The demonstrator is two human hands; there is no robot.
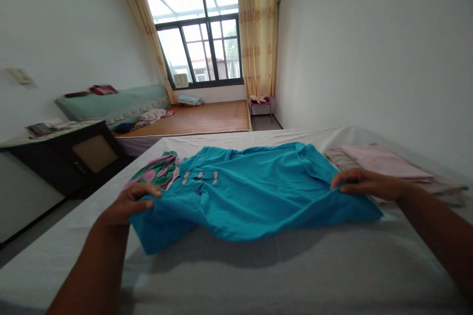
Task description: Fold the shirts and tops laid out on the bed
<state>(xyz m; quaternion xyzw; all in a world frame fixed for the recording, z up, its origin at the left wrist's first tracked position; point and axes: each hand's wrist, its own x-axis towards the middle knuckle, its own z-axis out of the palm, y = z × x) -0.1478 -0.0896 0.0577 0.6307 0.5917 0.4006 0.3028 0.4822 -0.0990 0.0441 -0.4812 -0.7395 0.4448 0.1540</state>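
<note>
A bright blue shirt (258,192) lies spread sideways over a white-covered surface (281,275), its near edge lifted off the cloth. Pale strips and a small dark mark show on its left part. My left hand (129,202) pinches the near left corner of the shirt, and a flap hangs below the fingers. At the other end, my right hand (362,183) grips the near right edge between thumb and fingers. Just beyond my left hand is a crumpled pink and green cloth (158,170). Folded pink and beige clothes (388,161) lie beyond my right hand.
Past the white surface stands a bed with a brown mat (210,117) and a green headboard (121,103). A dark cabinet (84,155) is at the left. Yellow curtains (258,29) flank a window (203,49); a small stool (260,102) stands beneath. A white wall (377,59) rises along the right.
</note>
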